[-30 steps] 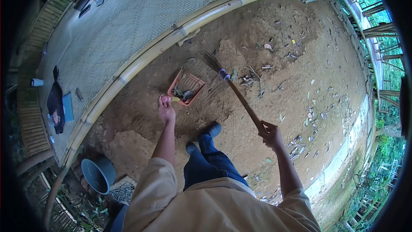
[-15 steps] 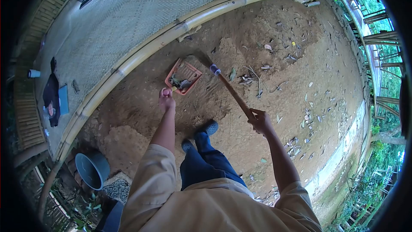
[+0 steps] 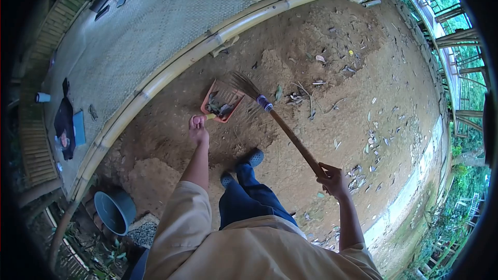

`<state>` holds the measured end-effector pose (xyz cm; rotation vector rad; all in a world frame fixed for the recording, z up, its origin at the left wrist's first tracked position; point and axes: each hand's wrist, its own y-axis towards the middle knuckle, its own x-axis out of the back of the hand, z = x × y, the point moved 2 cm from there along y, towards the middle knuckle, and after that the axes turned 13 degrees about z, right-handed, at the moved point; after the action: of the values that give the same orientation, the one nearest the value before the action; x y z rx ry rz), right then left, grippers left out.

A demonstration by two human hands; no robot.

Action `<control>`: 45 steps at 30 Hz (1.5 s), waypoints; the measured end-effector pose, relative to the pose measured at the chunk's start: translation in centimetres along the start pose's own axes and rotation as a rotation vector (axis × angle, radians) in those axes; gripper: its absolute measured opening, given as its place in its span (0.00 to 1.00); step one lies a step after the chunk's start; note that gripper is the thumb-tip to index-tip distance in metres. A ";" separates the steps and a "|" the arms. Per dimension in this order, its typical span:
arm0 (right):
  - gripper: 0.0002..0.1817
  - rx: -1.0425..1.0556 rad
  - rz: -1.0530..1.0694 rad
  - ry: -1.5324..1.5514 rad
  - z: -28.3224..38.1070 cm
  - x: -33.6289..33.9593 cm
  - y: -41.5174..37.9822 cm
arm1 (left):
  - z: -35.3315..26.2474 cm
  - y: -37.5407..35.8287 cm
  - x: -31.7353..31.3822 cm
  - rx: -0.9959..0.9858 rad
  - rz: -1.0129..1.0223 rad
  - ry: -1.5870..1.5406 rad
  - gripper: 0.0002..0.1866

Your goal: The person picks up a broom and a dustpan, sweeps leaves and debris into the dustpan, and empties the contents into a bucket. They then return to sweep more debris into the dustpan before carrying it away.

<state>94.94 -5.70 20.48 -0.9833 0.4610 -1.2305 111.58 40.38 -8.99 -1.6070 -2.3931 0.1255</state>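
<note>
My left hand [image 3: 197, 129] is closed round the short yellowish handle of an orange-red dustpan [image 3: 240, 105], which is low over the dirt ground. Several dry and green leaves [image 3: 219, 107] lie inside the pan near its handle end. In my right hand [image 3: 332, 180] is the long wooden handle of a broom [image 3: 294, 136], gripped near its upper end. The broom's brown bristles [image 3: 245, 83] overlap the pan's far right edge in this view. A purple-and-white binding joins bristles and handle.
A bamboo-edged platform [image 3: 171, 26] with a woven mat curves along the left and top. On it lie a dark bag [image 3: 64, 122], a blue folder [image 3: 79, 128] and a white cup [image 3: 42, 97]. A grey basin [image 3: 115, 212] stands lower left. Fallen leaves and twigs [image 3: 311, 98] litter the dirt.
My right hand has moved right and down, drawing the broom handle back. The bristles now spread over the pan's edge. The dustpan has tilted slightly, with its leaves still in it.
</note>
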 end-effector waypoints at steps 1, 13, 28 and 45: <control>0.32 0.002 -0.017 0.014 -0.6 0.0 -0.1 | -0.3 0.0 -0.2 -0.009 0.005 -0.020 0.19; 0.33 -0.012 -0.185 0.148 -3.1 -0.4 0.6 | -7.9 -0.3 -4.1 0.070 0.152 0.259 0.21; 0.32 0.019 -0.253 0.150 2.0 0.4 8.1 | -8.1 6.9 -11.3 0.015 0.219 0.149 0.21; 0.31 -0.115 -0.053 0.153 6.6 1.5 10.8 | -7.0 14.6 -17.4 0.018 0.379 0.375 0.19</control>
<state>106.55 -4.49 15.44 -1.0082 0.6345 -1.3449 132.73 29.54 -8.22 -1.8673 -1.7921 -0.0792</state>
